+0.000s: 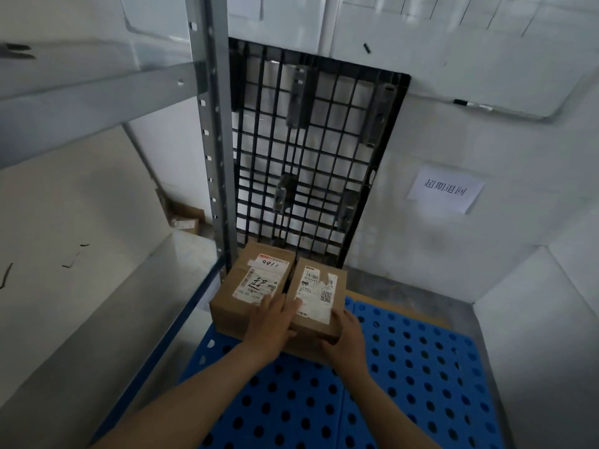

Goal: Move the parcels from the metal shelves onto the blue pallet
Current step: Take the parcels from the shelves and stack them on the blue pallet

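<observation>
Two brown cardboard parcels with white labels stand side by side over the far left corner of the blue pallet (405,367). The left parcel (246,280) is the bigger one and carries handwritten marks. My left hand (272,322) lies on its near top edge with the fingers spread over the label. The right parcel (319,296) is narrower. My right hand (343,338) grips its near right corner, thumb on the front face. Whether the parcels rest on the pallet or hang just above it cannot be told.
Grey metal shelves (97,286) run along the left, with an upright post (217,140) beside the parcels. One small box (184,218) sits deep on a shelf. A black plastic pallet (311,157) leans against the white wall behind. A paper sign (445,189) hangs on the wall at right.
</observation>
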A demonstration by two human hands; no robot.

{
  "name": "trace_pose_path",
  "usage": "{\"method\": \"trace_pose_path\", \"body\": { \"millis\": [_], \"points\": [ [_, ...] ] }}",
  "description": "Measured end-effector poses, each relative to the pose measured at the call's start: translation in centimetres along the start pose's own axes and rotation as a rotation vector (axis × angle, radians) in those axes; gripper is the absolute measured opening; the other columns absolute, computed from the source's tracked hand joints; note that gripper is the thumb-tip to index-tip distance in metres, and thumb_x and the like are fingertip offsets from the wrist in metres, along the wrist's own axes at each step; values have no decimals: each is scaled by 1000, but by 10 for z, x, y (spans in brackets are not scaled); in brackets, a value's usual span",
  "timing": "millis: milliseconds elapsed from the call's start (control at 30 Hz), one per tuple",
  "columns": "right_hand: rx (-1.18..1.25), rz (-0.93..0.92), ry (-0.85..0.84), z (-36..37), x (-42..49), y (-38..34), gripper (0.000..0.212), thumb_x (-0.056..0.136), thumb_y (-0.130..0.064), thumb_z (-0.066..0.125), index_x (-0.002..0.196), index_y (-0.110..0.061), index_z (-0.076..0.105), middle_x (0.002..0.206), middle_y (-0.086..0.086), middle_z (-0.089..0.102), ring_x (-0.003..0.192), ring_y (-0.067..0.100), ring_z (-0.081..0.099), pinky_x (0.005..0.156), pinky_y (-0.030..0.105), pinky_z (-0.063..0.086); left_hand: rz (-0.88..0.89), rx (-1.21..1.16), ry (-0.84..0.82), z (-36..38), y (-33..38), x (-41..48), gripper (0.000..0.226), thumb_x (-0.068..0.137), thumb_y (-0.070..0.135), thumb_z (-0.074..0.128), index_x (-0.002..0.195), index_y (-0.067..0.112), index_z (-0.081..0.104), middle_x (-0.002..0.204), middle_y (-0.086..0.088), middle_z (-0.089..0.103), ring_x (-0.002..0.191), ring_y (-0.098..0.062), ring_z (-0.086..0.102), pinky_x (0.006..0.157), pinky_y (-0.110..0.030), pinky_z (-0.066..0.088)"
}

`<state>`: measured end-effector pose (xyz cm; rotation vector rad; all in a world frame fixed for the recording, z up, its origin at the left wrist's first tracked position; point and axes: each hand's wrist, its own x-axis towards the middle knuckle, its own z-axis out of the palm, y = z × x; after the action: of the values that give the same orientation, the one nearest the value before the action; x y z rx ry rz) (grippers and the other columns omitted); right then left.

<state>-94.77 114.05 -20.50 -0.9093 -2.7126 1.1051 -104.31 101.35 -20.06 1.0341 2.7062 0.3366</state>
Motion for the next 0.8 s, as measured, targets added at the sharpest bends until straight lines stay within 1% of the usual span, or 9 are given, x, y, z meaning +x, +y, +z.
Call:
{"method": "trace_pose_path", "body": {
  "millis": [67, 133, 200, 333, 467, 567, 600, 700, 800],
  "points": [
    [12, -1, 9, 4, 5, 3, 65, 78, -8, 65, 134, -17, 35, 147, 5, 25, 133, 17, 26, 103, 16, 22, -4, 57, 21, 3, 0, 4, 57, 91, 31, 52, 141, 27, 25, 147, -2, 28, 133, -30, 25, 108, -47, 29],
    [9, -6, 10, 8, 8, 6, 64, 77, -6, 65, 133, -18, 37, 146, 4, 26, 132, 16, 27, 95, 8, 17, -9, 70, 46, 5, 0, 7, 53, 91, 29, 53, 138, 27, 29, 147, -4, 26, 131, -31, 26, 106, -45, 31],
    [8, -10, 2, 10, 10, 7, 63, 77, -6, 66, 132, -17, 38, 145, 5, 26, 131, 16, 29, 91, 5, 16, -15, 74, 68, 7, -1, 10, 53, 90, 27, 54, 137, 27, 31, 148, -7, 23, 130, -32, 27, 107, -45, 31],
    [15, -4, -3, 10, 12, 7, 63, 77, -6, 66, 132, -17, 38, 146, 6, 23, 132, 18, 27, 95, 10, 19, -34, 67, 68, 9, -6, 14, 55, 90, 29, 54, 140, 30, 30, 148, -12, 23, 131, -33, 26, 108, -43, 29],
    [-1, -19, -6, 8, 11, 6, 63, 76, -6, 67, 131, -18, 38, 145, 5, 25, 132, 17, 28, 99, 12, 22, -32, 62, 51, 8, -6, 16, 53, 90, 29, 54, 139, 30, 32, 148, -12, 24, 131, -34, 25, 108, -44, 28],
    [-14, -24, -8, 6, 11, 5, 63, 76, -6, 67, 130, -19, 39, 144, 4, 28, 131, 19, 30, 107, 23, 30, -24, 56, 36, 6, -6, 16, 51, 91, 29, 53, 138, 30, 33, 148, -13, 24, 131, -35, 25, 109, -44, 28],
    [-20, -25, -7, 5, 11, 4, 62, 75, -7, 67, 130, -18, 40, 144, 4, 30, 130, 19, 32, 106, 25, 31, -22, 51, 35, 5, -6, 16, 51, 91, 29, 53, 138, 29, 34, 148, -12, 24, 131, -34, 25, 109, -44, 28],
    [-50, -31, -9, 4, 11, 0, 60, 76, -8, 67, 129, -17, 40, 142, 5, 34, 128, 18, 35, 104, 24, 34, -21, 30, 24, 3, -6, 15, 49, 91, 29, 53, 137, 28, 37, 149, -12, 23, 132, -34, 24, 110, -44, 27],
    [-107, -28, -73, -4, 9, -6, 63, 78, -10, 66, 133, -16, 35, 146, 6, 29, 131, 19, 32, 105, 25, 32, -15, 11, -5, -3, -5, 15, 50, 91, 29, 54, 138, 27, 37, 149, -11, 23, 134, -34, 22, 111, -45, 26]
  ]
}}
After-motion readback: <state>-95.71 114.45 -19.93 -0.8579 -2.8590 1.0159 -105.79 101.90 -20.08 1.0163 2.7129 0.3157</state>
